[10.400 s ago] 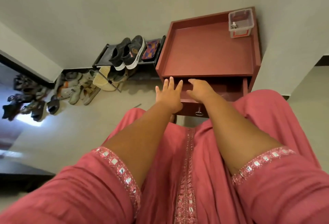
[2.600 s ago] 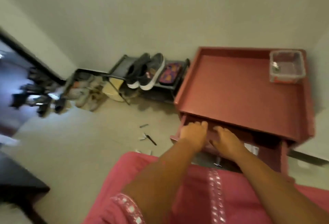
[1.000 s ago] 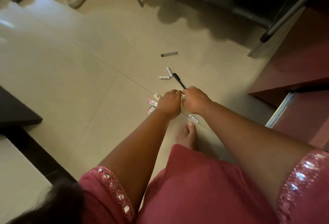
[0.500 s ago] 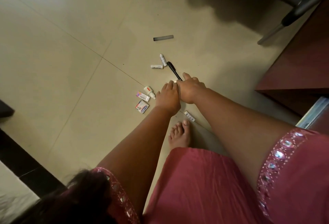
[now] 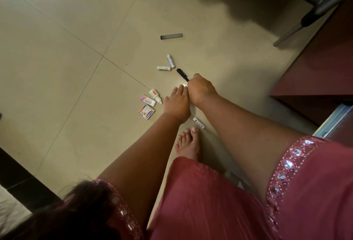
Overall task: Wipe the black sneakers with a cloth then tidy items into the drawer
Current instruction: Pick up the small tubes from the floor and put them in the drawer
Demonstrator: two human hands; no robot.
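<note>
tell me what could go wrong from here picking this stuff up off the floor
The right hand grips only the end of the black pen, so the pen could slip. The batteries lie loose on smooth floor tile and may roll if nudged. One battery sits near the bare foot, easy to step on or miss.
</note>
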